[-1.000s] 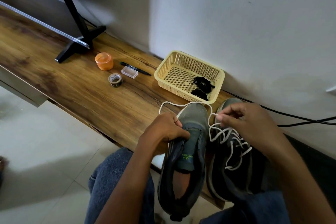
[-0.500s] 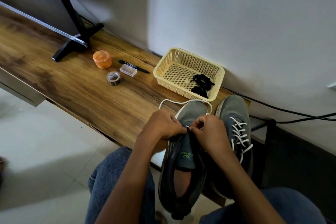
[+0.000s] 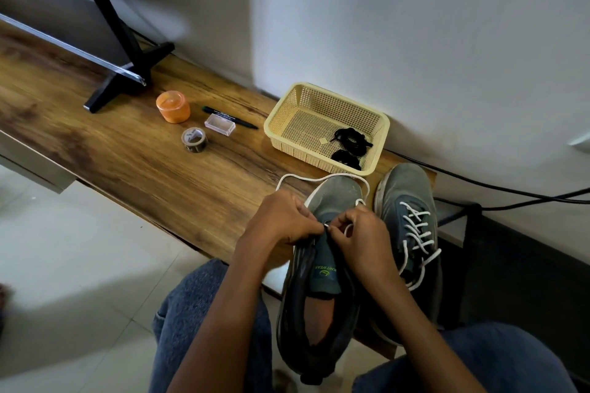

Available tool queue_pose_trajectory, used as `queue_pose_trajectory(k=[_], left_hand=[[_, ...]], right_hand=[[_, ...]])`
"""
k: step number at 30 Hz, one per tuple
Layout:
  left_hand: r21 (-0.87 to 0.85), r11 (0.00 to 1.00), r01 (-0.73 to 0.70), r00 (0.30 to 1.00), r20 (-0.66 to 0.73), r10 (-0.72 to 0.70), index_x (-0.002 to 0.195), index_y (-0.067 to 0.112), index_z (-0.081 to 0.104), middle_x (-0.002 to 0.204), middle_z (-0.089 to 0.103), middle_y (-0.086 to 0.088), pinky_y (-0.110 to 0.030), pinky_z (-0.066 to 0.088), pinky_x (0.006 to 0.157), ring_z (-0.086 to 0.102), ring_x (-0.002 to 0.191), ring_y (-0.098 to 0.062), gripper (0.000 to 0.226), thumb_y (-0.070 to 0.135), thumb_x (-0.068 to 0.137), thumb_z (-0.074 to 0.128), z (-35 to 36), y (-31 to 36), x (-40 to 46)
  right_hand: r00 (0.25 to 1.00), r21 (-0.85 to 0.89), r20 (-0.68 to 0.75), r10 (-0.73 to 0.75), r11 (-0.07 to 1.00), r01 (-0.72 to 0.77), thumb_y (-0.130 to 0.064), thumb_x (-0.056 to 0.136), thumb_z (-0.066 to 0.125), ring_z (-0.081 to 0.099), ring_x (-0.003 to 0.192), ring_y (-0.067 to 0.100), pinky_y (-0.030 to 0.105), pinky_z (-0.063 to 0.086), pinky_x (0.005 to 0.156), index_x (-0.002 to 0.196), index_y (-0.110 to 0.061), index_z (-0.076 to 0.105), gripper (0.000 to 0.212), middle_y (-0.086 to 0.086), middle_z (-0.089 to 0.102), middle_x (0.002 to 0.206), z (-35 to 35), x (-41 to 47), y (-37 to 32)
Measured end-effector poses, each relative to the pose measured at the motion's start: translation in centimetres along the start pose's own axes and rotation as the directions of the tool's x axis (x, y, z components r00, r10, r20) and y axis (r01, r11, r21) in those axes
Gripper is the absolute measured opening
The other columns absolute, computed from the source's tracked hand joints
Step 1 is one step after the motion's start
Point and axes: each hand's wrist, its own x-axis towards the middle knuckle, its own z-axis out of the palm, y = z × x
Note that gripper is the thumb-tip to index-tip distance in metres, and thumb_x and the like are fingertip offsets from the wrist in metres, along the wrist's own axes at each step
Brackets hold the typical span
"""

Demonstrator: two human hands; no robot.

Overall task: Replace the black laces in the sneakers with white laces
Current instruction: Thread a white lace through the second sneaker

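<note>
From the head camera we see both hands meeting over the unlaced sneaker (image 3: 322, 265) at the near edge of the wooden bench (image 3: 153, 169). Our left hand (image 3: 281, 220) has its fingers pinched shut on the white lace (image 3: 319, 176), whose loop lies on the wood past the toe. Our right hand (image 3: 364, 239) has its fingers closed on the same lace at the eyelets. The laced sneaker (image 3: 412, 226) stands just beside it, at the bench's right end. The black laces (image 3: 349, 145) lie in the basket (image 3: 287, 112) by the far edge
</note>
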Motion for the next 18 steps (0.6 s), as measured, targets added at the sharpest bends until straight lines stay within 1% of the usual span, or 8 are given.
queue_pose_trajectory(k=[2, 4, 10, 11, 13, 14, 16, 18], left_hand=[[0.006, 1.0, -0.001, 1.0, 0.005, 0.001, 0.068, 0.014, 0.075, 0.065, 0.072, -0.001, -0.039, 0.061, 0.073, 0.071, 0.068, -0.015, 0.007, 0.014, 0.065, 0.081, 0.0, 0.1, -0.1], [0.02, 1.0, -0.008, 1.0, 0.006, 0.008, 0.069, 0.014, 0.075, 0.066, 0.072, 0.0, -0.039, 0.061, 0.073, 0.07, 0.068, -0.014, 0.006, 0.014, 0.065, 0.08, 0.0, 0.1, -0.1], [0.028, 0.999, -0.017, 1.0, 0.015, 0.017, 0.065, 0.019, 0.074, 0.066, 0.072, 0.002, -0.038, 0.061, 0.075, 0.07, 0.072, -0.015, 0.01, 0.011, 0.064, 0.081, -0.1, 0.3, -0.2], [0.027, 0.999, -0.02, 1.0, 0.015, 0.019, 0.065, 0.019, 0.074, 0.066, 0.072, 0.003, -0.036, 0.06, 0.076, 0.07, 0.072, -0.014, 0.011, 0.011, 0.064, 0.081, -0.1, 0.3, -0.2], [0.06, 0.998, -0.033, 0.999, 0.012, 0.033, 0.071, 0.02, 0.075, 0.068, 0.071, 0.007, -0.027, 0.058, 0.076, 0.068, 0.072, -0.009, 0.01, 0.014, 0.066, 0.081, -0.1, 0.3, -0.2], [0.08, 0.996, -0.038, 0.999, 0.008, 0.038, 0.074, 0.02, 0.076, 0.07, 0.071, 0.009, -0.023, 0.056, 0.074, 0.066, 0.071, -0.007, 0.01, 0.015, 0.067, 0.081, -0.1, 0.4, -0.2], [0.094, 0.995, -0.042, 0.999, 0.013, 0.041, 0.078, 0.02, 0.077, 0.073, 0.072, 0.008, -0.021, 0.053, 0.071, 0.065, 0.071, -0.005, 0.011, 0.016, 0.068, 0.08, 0.0, 0.4, -0.2], [0.104, 0.994, -0.045, 0.999, 0.022, 0.043, 0.079, 0.02, 0.078, 0.075, 0.073, 0.006, -0.022, 0.053, 0.071, 0.065, 0.071, -0.006, 0.011, 0.016, 0.069, 0.079, 0.0, 0.4, -0.2]], right_hand=[[1.0, 0.019, -0.007, -0.005, 1.0, 0.005, -0.012, 0.082, 0.067, 0.044, 0.068, 0.012, 0.023, 0.025, 0.061, 0.072, -0.013, 0.064, 0.011, 0.008, 0.056, 0.089, 0.3, 0.0, 0.2], [1.0, 0.035, -0.011, -0.016, 0.999, 0.016, -0.011, 0.082, 0.067, 0.041, 0.068, 0.011, 0.023, 0.023, 0.06, 0.071, -0.015, 0.06, 0.014, 0.007, 0.054, 0.086, 0.5, 0.0, 0.4], [0.998, 0.087, -0.046, -0.044, 0.995, 0.048, -0.012, 0.083, 0.068, 0.043, 0.074, 0.01, 0.023, 0.026, 0.065, 0.073, -0.015, 0.061, 0.012, 0.004, 0.054, 0.085, 1.2, -0.1, 0.9], [0.998, 0.08, -0.053, -0.046, 0.995, 0.05, -0.012, 0.083, 0.068, 0.043, 0.074, 0.01, 0.023, 0.026, 0.065, 0.074, -0.015, 0.06, 0.012, 0.003, 0.053, 0.085, 1.3, -0.1, 0.9], [0.996, 0.066, -0.07, -0.053, 0.996, 0.057, -0.013, 0.083, 0.067, 0.041, 0.074, 0.01, 0.025, 0.027, 0.066, 0.072, -0.019, 0.057, 0.016, 0.001, 0.052, 0.084, 1.4, -0.3, 0.8], [0.995, 0.058, -0.079, -0.064, 0.996, 0.069, -0.012, 0.083, 0.066, 0.043, 0.074, 0.011, 0.027, 0.029, 0.068, 0.071, -0.019, 0.056, 0.017, 0.001, 0.051, 0.082, 1.4, -0.4, 0.6], [0.993, -0.004, -0.071, -0.089, 0.996, 0.089, -0.011, 0.083, 0.063, 0.05, 0.078, 0.02, 0.031, 0.031, 0.07, 0.072, -0.013, 0.059, 0.012, 0.006, 0.052, 0.081, 1.3, -0.4, 0.3], [0.995, -0.148, -0.009, -0.096, 0.985, 0.093, -0.012, 0.086, 0.057, 0.053, 0.087, 0.027, 0.033, 0.028, 0.069, 0.081, -0.005, 0.062, 0.01, 0.013, 0.056, 0.089, 1.2, -0.2, -0.2]])
